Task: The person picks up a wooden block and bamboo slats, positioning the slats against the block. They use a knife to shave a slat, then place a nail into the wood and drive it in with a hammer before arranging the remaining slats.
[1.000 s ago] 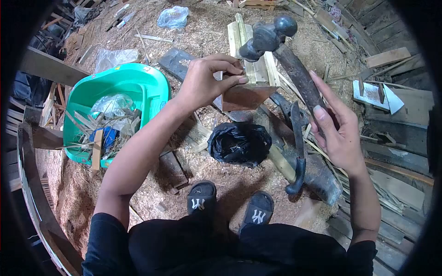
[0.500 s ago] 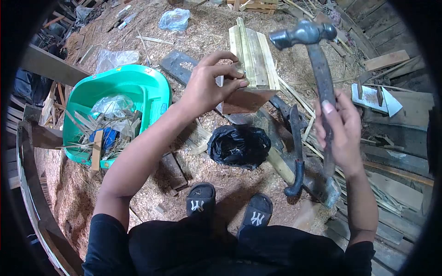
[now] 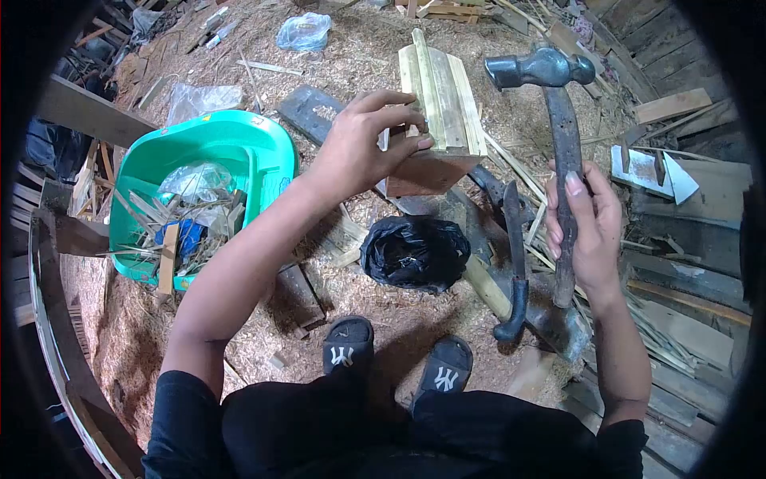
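My right hand (image 3: 588,219) is wrapped round the wooden handle of a ball-peen hammer (image 3: 565,132), its metal head raised beside a small wooden box (image 3: 435,172). Pale slats (image 3: 447,96) form the box's top, and a reddish-brown board closes its near end. My left hand (image 3: 373,142) rests at the top near left edge of the box. Its thumb and forefinger pinch what looks like a small nail, mostly hidden by the fingertips.
Below the box sits an open black plastic bag (image 3: 415,254). A machete (image 3: 515,255) with a black handle lies right of it. A green plastic tub (image 3: 275,152) holds wood scraps at left. Planks (image 3: 686,279) lie along the right, and shavings (image 3: 351,68) cover the ground.
The hammer has shifted slightly right and its handle stands a little more upright. My left hand stays at the box's edge, its fingers barely moved.
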